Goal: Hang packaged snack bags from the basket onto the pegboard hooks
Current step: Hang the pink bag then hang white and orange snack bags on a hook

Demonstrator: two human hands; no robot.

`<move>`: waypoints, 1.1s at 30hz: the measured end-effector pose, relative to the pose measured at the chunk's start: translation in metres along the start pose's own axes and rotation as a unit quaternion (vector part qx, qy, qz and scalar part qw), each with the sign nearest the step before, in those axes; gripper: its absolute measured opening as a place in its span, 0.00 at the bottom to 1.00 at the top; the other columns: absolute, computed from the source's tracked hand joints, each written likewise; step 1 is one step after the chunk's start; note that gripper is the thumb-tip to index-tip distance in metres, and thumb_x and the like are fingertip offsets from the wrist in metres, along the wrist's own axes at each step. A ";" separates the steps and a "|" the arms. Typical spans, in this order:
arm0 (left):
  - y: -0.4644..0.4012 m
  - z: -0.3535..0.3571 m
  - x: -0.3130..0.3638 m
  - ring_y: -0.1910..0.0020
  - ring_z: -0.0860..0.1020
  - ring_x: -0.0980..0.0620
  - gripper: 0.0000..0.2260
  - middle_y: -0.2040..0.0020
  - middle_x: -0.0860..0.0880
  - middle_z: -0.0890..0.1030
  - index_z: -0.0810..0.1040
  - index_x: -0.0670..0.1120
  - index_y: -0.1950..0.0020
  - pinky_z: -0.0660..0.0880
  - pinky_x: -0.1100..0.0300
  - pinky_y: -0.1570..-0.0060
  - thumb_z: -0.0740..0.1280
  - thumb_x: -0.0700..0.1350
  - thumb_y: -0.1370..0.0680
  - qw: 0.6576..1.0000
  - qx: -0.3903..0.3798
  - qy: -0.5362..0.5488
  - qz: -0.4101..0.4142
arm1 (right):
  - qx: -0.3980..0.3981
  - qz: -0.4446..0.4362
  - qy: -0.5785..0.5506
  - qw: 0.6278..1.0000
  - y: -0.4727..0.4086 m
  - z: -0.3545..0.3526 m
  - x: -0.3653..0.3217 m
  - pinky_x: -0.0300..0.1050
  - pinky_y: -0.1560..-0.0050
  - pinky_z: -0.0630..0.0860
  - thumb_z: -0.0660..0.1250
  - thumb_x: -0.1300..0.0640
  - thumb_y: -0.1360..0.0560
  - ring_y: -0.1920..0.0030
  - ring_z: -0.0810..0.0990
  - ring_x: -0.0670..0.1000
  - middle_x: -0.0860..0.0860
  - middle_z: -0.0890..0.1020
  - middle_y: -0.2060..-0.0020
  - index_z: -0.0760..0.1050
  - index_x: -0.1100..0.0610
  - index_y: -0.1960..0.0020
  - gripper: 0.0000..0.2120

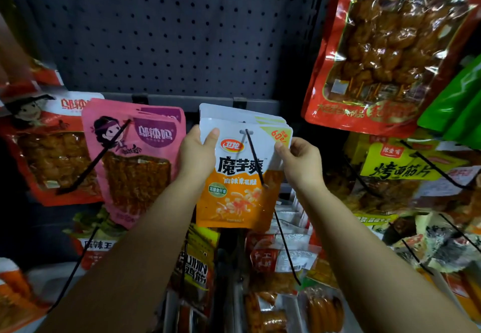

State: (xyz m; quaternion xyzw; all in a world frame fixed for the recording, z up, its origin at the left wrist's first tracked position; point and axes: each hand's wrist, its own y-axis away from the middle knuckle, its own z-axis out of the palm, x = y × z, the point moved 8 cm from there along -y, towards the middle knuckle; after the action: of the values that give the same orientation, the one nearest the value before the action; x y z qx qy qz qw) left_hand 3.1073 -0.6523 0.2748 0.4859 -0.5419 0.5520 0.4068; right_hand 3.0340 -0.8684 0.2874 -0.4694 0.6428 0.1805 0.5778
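A white and orange snack bag hangs at the centre of the view on a black pegboard hook, whose rod passes through the bag's top hole. More bags of the same kind sit behind it. My left hand pinches the bag's upper left corner, thumb on the front. My right hand pinches its upper right edge. The dark grey pegboard rises behind. The basket is not visible.
A pink snack bag and a red one hang to the left. A large red bag, a green bag and a yellow one hang on the right. Lower hooks carry more packs.
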 end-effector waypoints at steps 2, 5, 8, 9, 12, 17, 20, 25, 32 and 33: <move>-0.008 0.004 -0.002 0.39 0.76 0.45 0.19 0.36 0.47 0.77 0.70 0.47 0.31 0.74 0.44 0.39 0.61 0.52 0.20 1.000 0.005 0.007 -0.010 | 0.014 0.008 0.008 1.000 -0.009 0.005 0.002 0.59 0.52 0.80 0.65 0.54 0.23 0.55 0.83 0.55 0.53 0.84 0.57 0.80 0.56 0.52 0.07; -0.013 0.008 -0.001 0.35 0.73 0.44 0.21 0.34 0.46 0.75 0.68 0.45 0.30 0.71 0.46 0.36 0.60 0.52 0.20 1.000 0.025 0.007 -0.008 | 0.034 0.012 0.016 0.999 -0.016 0.010 0.002 0.57 0.51 0.79 0.65 0.53 0.23 0.54 0.82 0.54 0.54 0.84 0.56 0.80 0.57 0.49 0.09; -0.009 0.005 -0.004 0.40 0.76 0.45 0.13 0.41 0.48 0.79 0.72 0.46 0.38 0.73 0.47 0.39 0.61 0.50 0.20 0.999 0.052 -0.002 0.007 | 0.048 0.007 0.019 0.999 -0.013 0.011 0.010 0.57 0.52 0.78 0.67 0.54 0.24 0.56 0.81 0.57 0.55 0.83 0.59 0.79 0.58 0.51 0.08; -0.005 0.003 -0.008 0.45 0.78 0.46 0.08 0.47 0.52 0.80 0.72 0.48 0.44 0.75 0.49 0.43 0.62 0.49 0.20 0.998 0.059 -0.002 0.011 | 0.043 0.018 0.008 0.999 -0.008 0.012 0.018 0.58 0.53 0.78 0.68 0.55 0.25 0.58 0.81 0.59 0.55 0.82 0.60 0.78 0.58 0.51 0.07; 0.016 0.000 -0.032 0.51 0.78 0.50 0.05 0.55 0.57 0.78 0.71 0.50 0.47 0.73 0.57 0.53 0.64 0.45 0.22 0.998 0.053 -0.027 0.005 | 0.010 0.072 -0.030 0.997 0.016 0.019 0.055 0.60 0.54 0.79 0.71 0.57 0.26 0.60 0.80 0.57 0.55 0.82 0.61 0.76 0.58 0.51 0.07; 0.036 0.002 -0.069 0.45 0.77 0.44 0.11 0.45 0.43 0.79 0.71 0.40 0.41 0.74 0.46 0.43 0.63 0.43 0.21 0.998 0.026 -0.051 -0.033 | -0.008 0.099 0.012 0.995 0.040 0.027 0.093 0.47 0.57 0.75 0.69 0.58 0.25 0.57 0.80 0.55 0.54 0.82 0.60 0.75 0.59 0.55 0.05; 0.029 0.002 -0.068 0.44 0.77 0.43 0.12 0.43 0.41 0.78 0.70 0.38 0.40 0.73 0.46 0.41 0.63 0.43 0.21 0.997 0.033 -0.069 -0.031 | -0.014 0.091 0.050 0.995 0.035 0.032 0.094 0.46 0.61 0.69 0.69 0.54 0.25 0.62 0.76 0.54 0.54 0.79 0.64 0.73 0.60 0.57 0.10; 0.040 0.003 -0.076 0.42 0.76 0.43 0.15 0.41 0.44 0.77 0.70 0.42 0.36 0.74 0.46 0.41 0.65 0.44 0.22 0.995 0.021 -0.070 -0.068 | -0.012 0.111 0.053 0.992 0.038 0.033 0.098 0.48 0.56 0.76 0.70 0.52 0.25 0.54 0.79 0.54 0.55 0.82 0.54 0.76 0.61 0.45 0.15; 0.132 -0.008 -0.101 0.45 0.71 0.57 0.23 0.41 0.52 0.69 0.65 0.43 0.30 0.70 0.63 0.50 0.67 0.37 0.24 0.992 0.039 -0.019 -0.116 | 0.008 0.137 0.002 0.991 0.102 -0.024 0.118 0.45 0.46 0.75 0.71 0.56 0.26 0.46 0.80 0.52 0.52 0.82 0.48 0.77 0.54 0.46 0.10; 0.146 -0.007 -0.102 0.48 0.73 0.58 0.20 0.42 0.52 0.71 0.67 0.44 0.33 0.70 0.66 0.54 0.67 0.37 0.24 0.992 0.034 -0.009 -0.119 | 0.008 0.137 -0.013 0.990 0.117 -0.039 0.122 0.42 0.48 0.75 0.70 0.57 0.26 0.50 0.80 0.49 0.51 0.83 0.51 0.78 0.52 0.50 0.06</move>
State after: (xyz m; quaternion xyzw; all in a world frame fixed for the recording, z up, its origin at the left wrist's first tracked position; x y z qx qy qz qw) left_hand 2.9844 -0.6498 0.1453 0.5657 -0.4648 0.5131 0.4480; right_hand 2.9305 -0.8892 0.1498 -0.3699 0.6947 0.2592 0.5598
